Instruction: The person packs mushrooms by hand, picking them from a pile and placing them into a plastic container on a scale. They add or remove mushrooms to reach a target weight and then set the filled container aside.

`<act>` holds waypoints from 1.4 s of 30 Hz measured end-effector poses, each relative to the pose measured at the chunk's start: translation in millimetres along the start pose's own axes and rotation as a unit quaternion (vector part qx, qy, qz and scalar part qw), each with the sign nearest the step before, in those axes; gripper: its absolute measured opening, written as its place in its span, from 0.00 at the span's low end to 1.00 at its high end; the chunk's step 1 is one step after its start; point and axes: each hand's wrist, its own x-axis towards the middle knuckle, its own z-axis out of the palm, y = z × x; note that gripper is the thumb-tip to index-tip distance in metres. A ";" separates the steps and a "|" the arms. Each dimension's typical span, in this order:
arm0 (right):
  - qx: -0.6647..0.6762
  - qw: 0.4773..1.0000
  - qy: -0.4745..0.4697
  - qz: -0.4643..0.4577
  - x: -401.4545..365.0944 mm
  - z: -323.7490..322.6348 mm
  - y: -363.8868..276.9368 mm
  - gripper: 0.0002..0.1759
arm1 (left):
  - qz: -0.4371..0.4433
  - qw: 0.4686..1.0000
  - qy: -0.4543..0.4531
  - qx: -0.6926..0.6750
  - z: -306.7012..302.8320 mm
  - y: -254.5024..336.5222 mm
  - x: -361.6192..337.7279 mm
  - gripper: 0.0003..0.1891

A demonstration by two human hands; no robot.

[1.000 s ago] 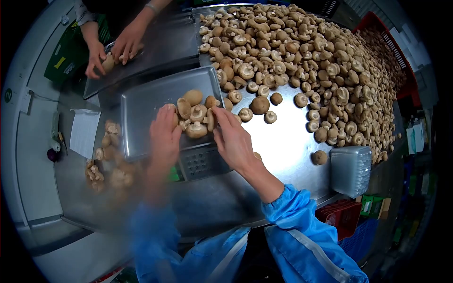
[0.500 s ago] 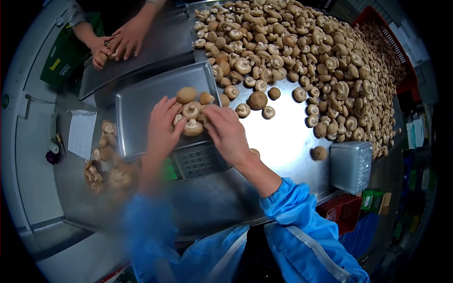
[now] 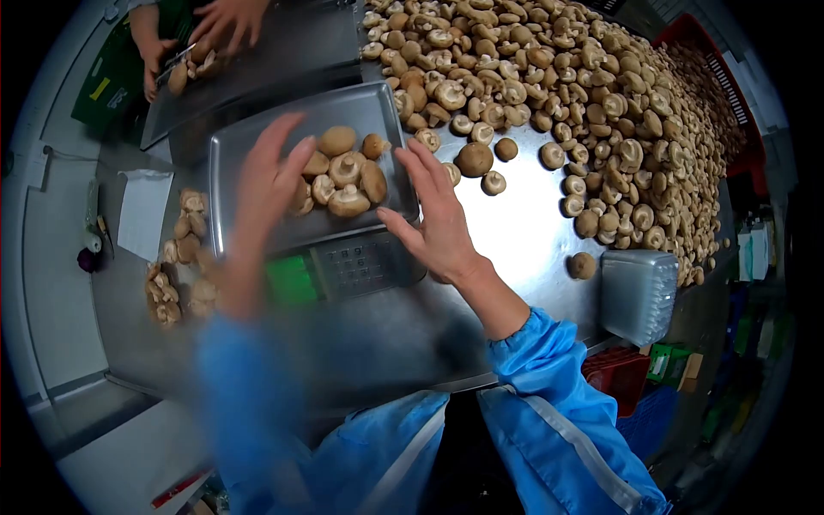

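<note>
Several brown-capped mushrooms [image 3: 346, 169] lie grouped on the metal tray [image 3: 343, 108] of a weighing scale. The scale's keypad [image 3: 354, 264] and glowing green display [image 3: 293, 280] show below the tray. My left hand [image 3: 266, 184] is over the tray's left part, somewhat blurred, with thumb and fingers apart and nothing held. On the right side of the group my right hand [image 3: 439, 216] is spread beside the tray's edge, thumb apart from the fingers, also without a mushroom in it.
A big mushroom pile [image 3: 549, 77] covers the table's far right. Clear plastic trays [image 3: 637, 296] stand stacked at the right edge. Clustered mushrooms [image 3: 161, 294] and a white sheet [image 3: 144, 215] lie left. Another person's hands [image 3: 230, 24] handle mushrooms at upper left.
Both my hands have let go of the mushrooms and moved apart, the left to the left and up, the right to the right. The mushrooms remain on the tray.
</note>
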 end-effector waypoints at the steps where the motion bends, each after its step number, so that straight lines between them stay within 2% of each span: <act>1: -0.005 1.000 0.000 -0.004 1.1 2.3 0.7 0.37 | 0.003 1.000 -0.022 0.020 6.5 -1.8 7.5 0.21; 3: -0.015 1.000 -0.002 -0.014 5.2 7.0 3.3 0.36 | 0.008 0.996 -0.066 0.060 18.1 -10.2 25.7 0.21; 6: 0.005 1.000 -0.010 0.022 11.2 10.1 6.3 0.31 | 0.009 0.987 -0.100 0.121 37.5 -27.2 48.6 0.21; 9: 0.029 0.998 -0.018 0.061 18.3 14.8 17.7 0.28 | -0.075 0.966 -0.221 0.108 42.7 -27.2 63.6 0.21; 12: 0.033 0.995 -0.020 0.087 28.3 22.0 24.4 0.26 | -0.092 0.968 -0.233 0.026 45.6 -30.9 65.4 0.19; 15: 0.005 0.997 -0.055 0.054 39.8 25.8 31.3 0.23 | -0.053 0.986 -0.155 0.026 46.3 -32.7 63.6 0.20; 16: -0.001 0.999 -0.027 0.029 41.8 28.2 33.4 0.21 | -0.074 0.989 -0.131 -0.009 42.9 -31.3 64.4 0.26; 19: 0.046 0.998 -0.026 0.040 47.4 25.5 35.6 0.20 | -0.065 0.998 -0.020 0.001 23.3 -8.4 49.6 0.20; 20: 0.041 0.998 -0.019 0.035 47.6 24.6 35.9 0.19 | -0.101 0.994 -0.048 -0.016 12.7 7.5 41.2 0.20; 23: 0.040 0.999 -0.007 0.025 45.1 27.4 40.2 0.18 | -0.058 0.993 -0.103 -0.006 7.1 15.7 7.3 0.19; 26: 0.044 0.999 -0.004 0.019 49.4 26.2 41.6 0.14 | 0.060 0.992 -0.078 0.079 13.9 3.6 -15.7 0.20; 29: 0.039 0.997 -0.025 0.056 55.9 24.1 37.6 0.11 | 0.080 0.990 -0.058 0.103 9.0 4.6 -17.0 0.25; 33: -0.011 0.998 -0.037 0.052 68.4 24.3 46.6 0.13 | 0.126 0.972 -0.131 0.149 5.0 8.4 -14.8 0.38; 35: 0.023 0.997 -0.019 0.067 71.0 22.1 48.1 0.13 | 0.113 0.971 -0.166 0.127 6.7 10.1 -18.7 0.45; 36: 0.048 0.996 0.003 0.081 71.9 21.3 44.3 0.14 | 0.111 0.967 -0.169 0.155 4.9 15.0 -20.8 0.51; 38: 0.102 0.985 0.022 0.135 72.8 17.4 33.3 0.15 | 0.111 0.967 -0.164 0.159 5.9 16.5 -23.0 0.51; 41: -0.036 0.998 -0.034 0.046 69.7 26.8 38.6 0.16 | 0.104 0.968 -0.149 0.170 11.2 13.5 -25.6 0.50; 42: -0.036 0.999 -0.016 0.019 65.8 30.1 37.1 0.16 | 0.102 0.969 -0.142 0.174 13.8 11.2 -26.7 0.50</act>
